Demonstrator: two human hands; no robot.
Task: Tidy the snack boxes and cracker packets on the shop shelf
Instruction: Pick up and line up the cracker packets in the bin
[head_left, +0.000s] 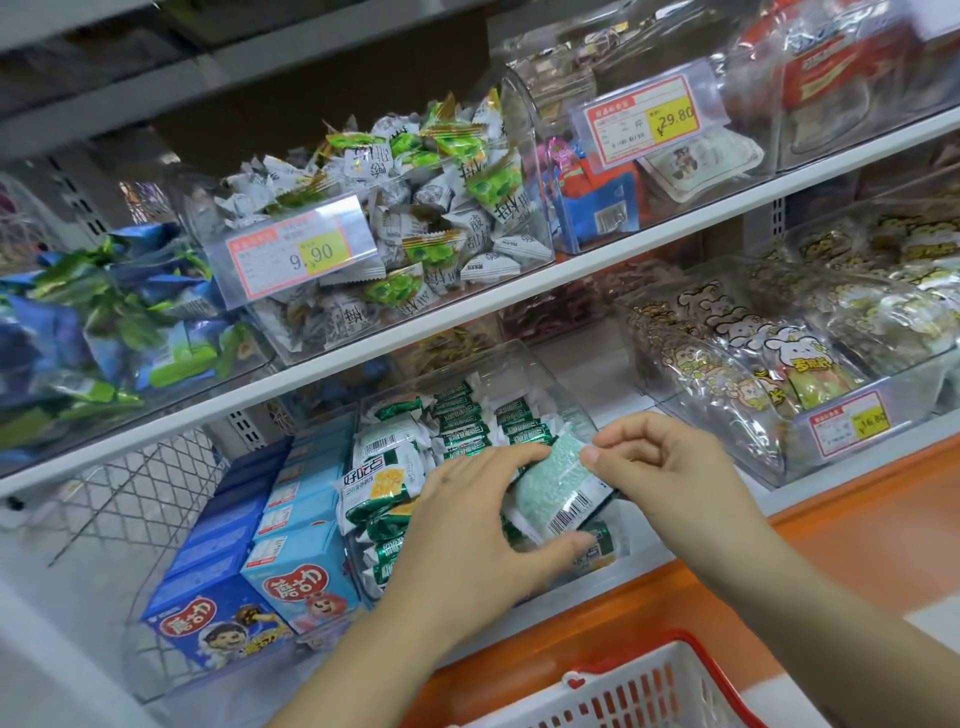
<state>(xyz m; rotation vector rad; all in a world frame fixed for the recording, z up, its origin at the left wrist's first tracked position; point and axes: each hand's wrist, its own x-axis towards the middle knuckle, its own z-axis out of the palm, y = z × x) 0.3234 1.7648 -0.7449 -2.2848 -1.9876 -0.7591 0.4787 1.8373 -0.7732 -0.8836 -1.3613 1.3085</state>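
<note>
A pale green cracker packet (553, 480) with a barcode is held over the clear bin (524, 358) of green-and-white cracker packets (462, 421) on the lower shelf. My left hand (467, 540) grips the packet from below and the left, thumb under it. My right hand (670, 467) pinches its top right corner. Left of the bin stand rows of blue snack boxes (291, 545) with a cartoon face, in a clear tray.
The shelf above holds bins of wrapped sweets (415, 208) with price tags. A bin of rabbit-print snack bags (753, 353) sits to the right. An orange ledge (831, 519) runs below the shelf, and a red-rimmed white basket (639, 691) is at the bottom.
</note>
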